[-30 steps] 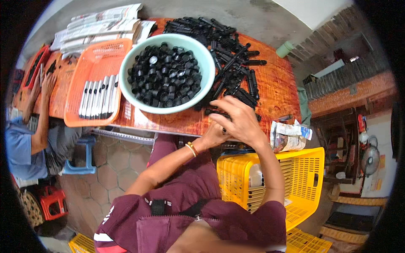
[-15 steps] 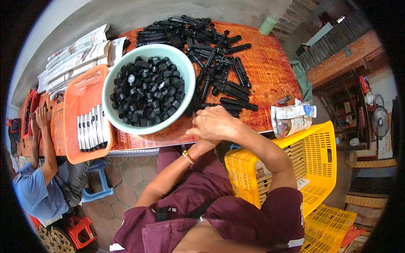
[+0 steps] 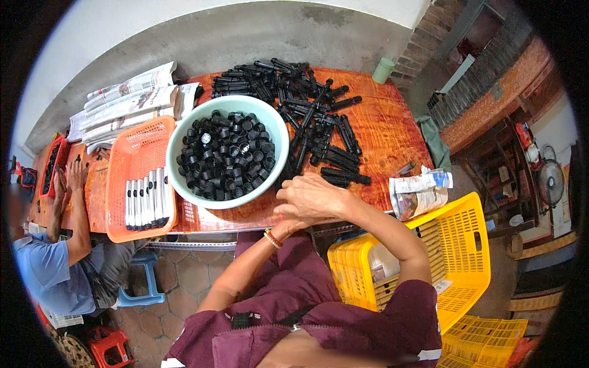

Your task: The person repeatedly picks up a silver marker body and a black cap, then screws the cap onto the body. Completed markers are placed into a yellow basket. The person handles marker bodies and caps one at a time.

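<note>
Holding R hand [image 3: 314, 195] over L hand [image 3: 294, 224] at near edge of table [image 3: 392, 126], around ctr of frame, w/ fingertips tucked out of sight, so can't tell if clamped on anything or apart. Prob. on a two-hand step w/ small parts, w/ need next for steady L hand while lifting R clear. Beyond: black tubes [image 3: 300, 109] heaped upper ctr, black caps [image 3: 227, 162] in pale green bowl [image 3: 280, 138] left of ctr, orange basket [image 3: 142, 138] farther left.

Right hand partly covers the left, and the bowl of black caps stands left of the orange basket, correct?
Wrong side: the head view shows the bowl of black caps right of the orange basket. The right hand does partly cover the left hand.
</note>
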`<action>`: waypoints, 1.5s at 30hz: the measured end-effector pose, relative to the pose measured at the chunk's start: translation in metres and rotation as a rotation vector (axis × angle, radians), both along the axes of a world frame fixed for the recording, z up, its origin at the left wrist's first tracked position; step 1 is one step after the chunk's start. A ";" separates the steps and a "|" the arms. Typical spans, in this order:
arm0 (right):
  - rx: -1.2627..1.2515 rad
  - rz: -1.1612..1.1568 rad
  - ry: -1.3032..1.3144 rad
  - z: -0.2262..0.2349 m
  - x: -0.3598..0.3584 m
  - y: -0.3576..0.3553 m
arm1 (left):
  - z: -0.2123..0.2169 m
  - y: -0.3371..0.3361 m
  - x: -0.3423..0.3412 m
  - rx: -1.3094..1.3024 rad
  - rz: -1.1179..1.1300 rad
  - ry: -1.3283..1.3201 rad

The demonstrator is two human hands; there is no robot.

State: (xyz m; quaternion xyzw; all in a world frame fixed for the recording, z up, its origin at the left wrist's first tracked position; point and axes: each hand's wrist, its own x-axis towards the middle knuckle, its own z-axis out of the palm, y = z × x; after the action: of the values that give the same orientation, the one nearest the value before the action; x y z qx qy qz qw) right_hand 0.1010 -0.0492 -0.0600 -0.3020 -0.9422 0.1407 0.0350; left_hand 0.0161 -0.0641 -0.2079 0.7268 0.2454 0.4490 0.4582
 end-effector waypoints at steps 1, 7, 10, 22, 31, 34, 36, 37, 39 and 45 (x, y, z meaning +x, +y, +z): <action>0.013 0.034 0.055 -0.001 -0.002 0.002 | 0.002 0.002 -0.003 -0.001 -0.003 0.005; -0.165 0.036 -0.119 -0.002 -0.010 0.007 | 0.002 -0.004 -0.013 -0.040 -0.019 0.032; -0.181 0.002 -0.080 -0.004 -0.008 0.006 | 0.000 -0.002 -0.011 -0.038 0.001 0.029; -0.052 -0.166 0.051 -0.028 -0.003 -0.001 | -0.008 -0.019 0.019 -0.005 0.156 0.007; 0.008 -0.228 0.072 -0.022 0.000 -0.001 | -0.010 -0.018 0.035 0.012 0.222 0.001; -0.013 -0.244 0.107 -0.016 0.001 0.003 | -0.012 -0.013 0.031 0.005 0.196 -0.007; -0.137 -0.174 0.093 -0.011 0.005 0.008 | -0.013 -0.011 0.022 -0.017 0.154 -0.002; -0.207 -0.130 0.079 -0.003 0.006 0.009 | -0.012 -0.007 0.017 -0.029 0.120 -0.004; -0.288 -0.025 0.009 0.003 0.008 0.010 | -0.011 -0.003 0.007 -0.051 0.076 0.005; -0.173 -0.031 -0.040 -0.019 0.004 0.014 | -0.011 -0.002 0.007 -0.062 0.088 -0.003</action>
State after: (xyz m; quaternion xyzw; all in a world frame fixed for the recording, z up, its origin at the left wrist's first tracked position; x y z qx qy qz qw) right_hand 0.1047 -0.0353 -0.0791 -0.3214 -0.9222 0.2148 -0.0080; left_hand 0.0232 -0.0661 -0.2191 0.7001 0.2900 0.4620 0.4608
